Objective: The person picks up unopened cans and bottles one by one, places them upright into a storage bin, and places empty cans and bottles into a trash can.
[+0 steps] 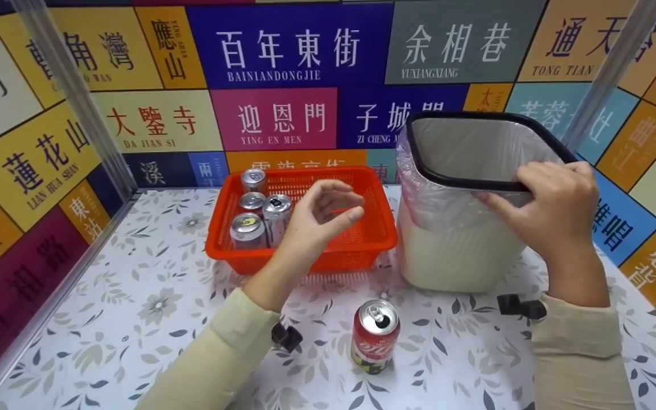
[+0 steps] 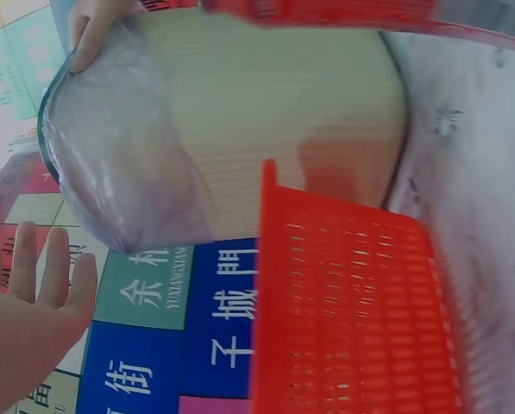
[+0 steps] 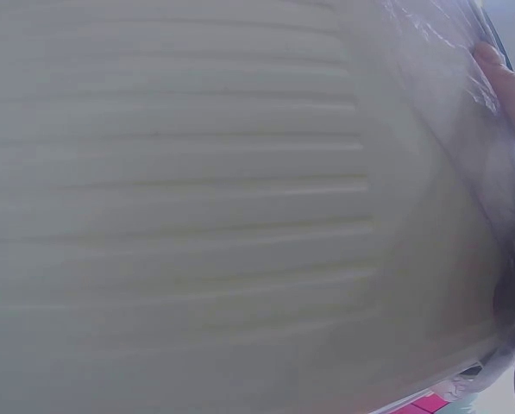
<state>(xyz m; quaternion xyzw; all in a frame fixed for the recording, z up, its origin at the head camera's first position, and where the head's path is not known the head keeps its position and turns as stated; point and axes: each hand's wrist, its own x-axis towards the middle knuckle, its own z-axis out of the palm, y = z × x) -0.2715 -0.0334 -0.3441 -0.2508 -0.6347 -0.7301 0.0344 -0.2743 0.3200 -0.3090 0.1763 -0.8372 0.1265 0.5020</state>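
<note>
My right hand (image 1: 561, 208) grips the black rim (image 1: 470, 183) of a cream trash can (image 1: 459, 256), fingers over the edge and thumb outside. A clear plastic bag (image 1: 419, 199) lines the can and folds over its rim. Above the front of a red plastic basket (image 1: 299, 263) hovers my left hand (image 1: 322, 213), fingers loosely bent and nothing in them. The left wrist view shows that hand (image 2: 33, 319) beside the basket wall (image 2: 352, 302). A red soda can (image 1: 374, 339), its tab opened, stands upright on the table in front. Only the trash can's ribbed side (image 3: 197, 207) fills the right wrist view.
Several drink cans (image 1: 248, 228) stand upright in the left part of the basket. The table (image 1: 151, 341) has a white floral cover. Behind it rises a wall of coloured panels with lettering (image 1: 288, 45), with clear corner strips (image 1: 77, 85) at the sides.
</note>
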